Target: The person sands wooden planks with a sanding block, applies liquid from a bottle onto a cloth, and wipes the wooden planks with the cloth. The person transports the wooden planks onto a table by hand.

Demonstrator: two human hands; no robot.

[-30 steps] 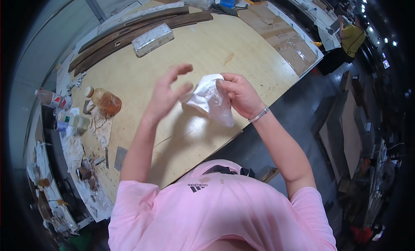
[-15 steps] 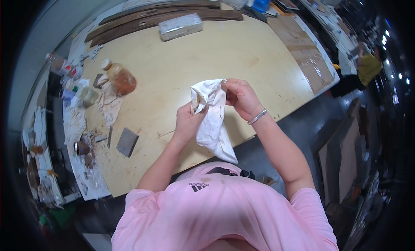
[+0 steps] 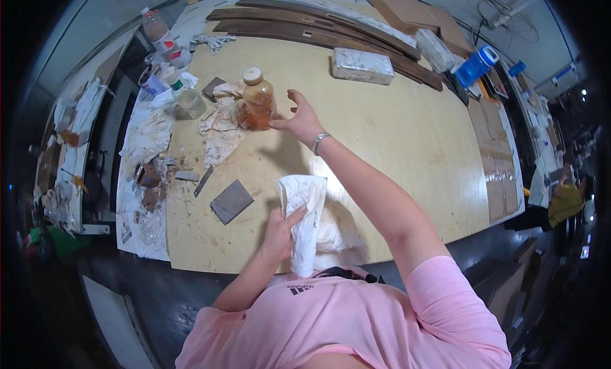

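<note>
My left hand (image 3: 278, 234) is closed round a stained white cloth (image 3: 308, 210), which hangs folded near the front edge of the table. My right hand (image 3: 301, 121) is stretched forward with fingers and thumb apart, just right of a clear bottle (image 3: 258, 105) of amber liquid with a pale cap. Its thumb is by the bottle's lower side; whether it touches cannot be made out. Behind and left of the bottle lies a crumpled, brown-stained rag (image 3: 219, 137). A dark grey square sheet (image 3: 232, 202) lies on the table to the left of the cloth.
Long dark wooden boards (image 3: 273, 27) lie along the far side, with a wrapped block (image 3: 363, 66) before them. A green-capped bottle (image 3: 188, 100) and a larger clear bottle (image 3: 159, 32) stand at left. A blue bottle (image 3: 477, 66) is at far right. Someone in yellow (image 3: 564, 203) is beyond the right edge.
My right hand has let go of the cloth and reached forward and left to the amber bottle, fingers spreading. My left hand keeps the cloth, now lower in view. The view has shifted.
</note>
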